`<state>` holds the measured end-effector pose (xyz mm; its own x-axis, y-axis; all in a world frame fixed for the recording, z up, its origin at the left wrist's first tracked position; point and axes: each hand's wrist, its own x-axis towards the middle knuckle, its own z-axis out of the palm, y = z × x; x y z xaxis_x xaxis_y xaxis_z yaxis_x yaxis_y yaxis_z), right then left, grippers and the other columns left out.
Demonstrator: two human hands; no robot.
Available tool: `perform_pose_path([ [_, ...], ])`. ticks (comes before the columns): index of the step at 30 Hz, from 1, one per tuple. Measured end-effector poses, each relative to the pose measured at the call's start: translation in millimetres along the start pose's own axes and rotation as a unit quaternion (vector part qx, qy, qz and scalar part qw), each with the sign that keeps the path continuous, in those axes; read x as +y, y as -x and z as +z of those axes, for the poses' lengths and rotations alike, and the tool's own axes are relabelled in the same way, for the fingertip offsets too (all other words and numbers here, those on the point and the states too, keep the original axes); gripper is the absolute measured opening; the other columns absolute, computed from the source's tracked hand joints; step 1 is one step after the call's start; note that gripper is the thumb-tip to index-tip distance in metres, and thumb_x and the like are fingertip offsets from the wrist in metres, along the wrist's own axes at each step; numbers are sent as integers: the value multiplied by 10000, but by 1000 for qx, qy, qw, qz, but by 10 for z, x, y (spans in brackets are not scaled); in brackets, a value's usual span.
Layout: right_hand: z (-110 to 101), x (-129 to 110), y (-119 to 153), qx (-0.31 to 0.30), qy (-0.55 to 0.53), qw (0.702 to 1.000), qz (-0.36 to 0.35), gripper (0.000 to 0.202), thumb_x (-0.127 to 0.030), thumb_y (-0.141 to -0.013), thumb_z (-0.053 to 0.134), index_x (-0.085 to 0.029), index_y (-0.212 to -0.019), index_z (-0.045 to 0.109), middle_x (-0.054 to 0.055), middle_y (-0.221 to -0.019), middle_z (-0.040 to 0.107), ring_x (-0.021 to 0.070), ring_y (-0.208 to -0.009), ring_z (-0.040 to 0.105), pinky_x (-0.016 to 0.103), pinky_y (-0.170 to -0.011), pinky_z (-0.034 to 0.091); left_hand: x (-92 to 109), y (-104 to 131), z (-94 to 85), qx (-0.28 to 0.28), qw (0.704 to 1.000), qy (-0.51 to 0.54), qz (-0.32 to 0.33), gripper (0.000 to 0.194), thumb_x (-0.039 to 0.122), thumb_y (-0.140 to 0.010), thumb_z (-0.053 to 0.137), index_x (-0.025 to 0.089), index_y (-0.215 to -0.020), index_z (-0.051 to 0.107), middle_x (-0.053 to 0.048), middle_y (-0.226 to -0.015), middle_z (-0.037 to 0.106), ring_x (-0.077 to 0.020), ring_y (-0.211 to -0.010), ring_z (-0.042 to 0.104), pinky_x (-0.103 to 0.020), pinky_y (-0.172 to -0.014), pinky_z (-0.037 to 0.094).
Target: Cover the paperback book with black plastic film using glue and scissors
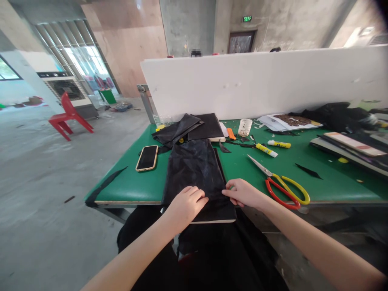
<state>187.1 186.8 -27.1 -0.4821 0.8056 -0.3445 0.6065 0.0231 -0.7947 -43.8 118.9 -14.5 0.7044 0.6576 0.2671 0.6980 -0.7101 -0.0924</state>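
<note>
Black cloth [194, 165], lower centre, overhanging tabletop [130, 184] edge. Probably light, floppy, kinda slick; best taken by edges. Right hand [242, 192]: grip pinching right edge. Left hand [188, 202]: fingers curled on top, can't tell if pinching.

Green table [136, 184] bearing scissors [269, 173], phone [147, 158] and glue sticks [266, 150].

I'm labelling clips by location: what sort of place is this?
Probably a workshop in an unfinished building: bare concrete wall, green worktable, scissors and glue sticks.
</note>
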Motion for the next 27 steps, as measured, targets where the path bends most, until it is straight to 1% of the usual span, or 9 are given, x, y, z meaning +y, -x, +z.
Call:
perform_pose_path([
  [3, -11, -4, 6, 44, 81, 996, 4, 260, -440, -807, 511, -183, -771, 491, -22, -514, 547, 93, -408, 455, 200, -427, 297, 12, 1, 31, -12, 1000, 3, -3, 241, 135, -910, 410, 158, -1088, 571, -47, -931, 583, -167, -878, 535, -333, -807, 462],
  [7, -78, -209, 95, 168, 247, 952, -72, 253, -410, -758, 592, -192, -674, 494, 0, -624, 587, 130, -585, 522, 230, -526, 315, 55, 14, 46, -18, 999, 17, -20, 239, 243, -917, 429, 160, -1092, 570, -51, -955, 587, -178, -895, 540, -328, -802, 470],
  [11, -89, -554, 138, 235, 251, 926, -156, 200, -394, -850, 478, -211, -902, 539, 12, -810, 635, 146, -703, 582, 253, -637, 407, 118, 35, 62, -23, 999, 0, -40, 322, 268, -906, 446, 136, -1193, 512, -74, -1003, 591, -213, -941, 539, -355, -804, 480],
  [13, -35, -656, 54, 226, 263, 913, -215, 298, -396, -875, 442, -211, -1090, 533, 51, -1084, 613, 181, -965, 578, 284, -817, 434, 158, 41, 61, -31, 998, 1, -57, 380, 302, -892, 474, 142, -1238, 480, -77, -1025, 588, -226, -946, 536, -369, -788, 490],
  [16, 91, -642, -207, 178, 318, 887, -282, 479, -439, -908, 371, -187, -1310, 434, 61, -1389, 402, 209, -1298, 334, 362, -1072, 279, 242, 41, 53, -39, 994, 18, -101, 413, 382, -867, 510, 170, -1222, 509, -75, -1038, 580, -233, -949, 529, -381, -793, 493],
  [18, 171, -548, -410, 167, 365, 871, -282, 591, -500, -909, 338, -139, -1376, 362, 73, -1458, 279, 220, -1361, 202, 407, -1123, 178, 310, 47, 66, -31, 991, 21, -131, 440, 423, -860, 509, 177, -1224, 518, -75, -1021, 578, -237, -951, 523, -387, -808, 489],
  [20, 231, -427, -579, 172, 402, 862, -258, 697, -560, -898, 309, -79, -1403, 307, 106, -1475, 212, 231, -1374, 151, 422, -1132, 141, 375, 65, 107, -17, 988, 15, -155, 467, 439, -853, 513, 184, -1244, 511, -74, -1007, 580, -239, -949, 519, -389, -822, 484],
  [23, 283, -268, -719, 163, 421, 863, -228, 773, -613, -888, 240, -46, -1412, 270, 134, -1469, 201, 229, -1373, 158, 418, -1129, 158, 447, 111, 208, 13, 985, 0, -172, 525, 464, -830, 539, 194, -1277, 488, -72, -1037, 586, -244, -956, 515, -392, -854, 473],
  [27, 302, -189, -729, 154, 418, 868, -221, 796, -639, -879, 193, -56, -1418, 260, 125, -1474, 183, 230, -1373, 156, 420, -1128, 155, 505, 148, 313, 47, 983, -22, -179, 574, 472, -813, 560, 186, -1302, 468, -72, -1064, 599, -248, -964, 514, -396, -886, 457],
])
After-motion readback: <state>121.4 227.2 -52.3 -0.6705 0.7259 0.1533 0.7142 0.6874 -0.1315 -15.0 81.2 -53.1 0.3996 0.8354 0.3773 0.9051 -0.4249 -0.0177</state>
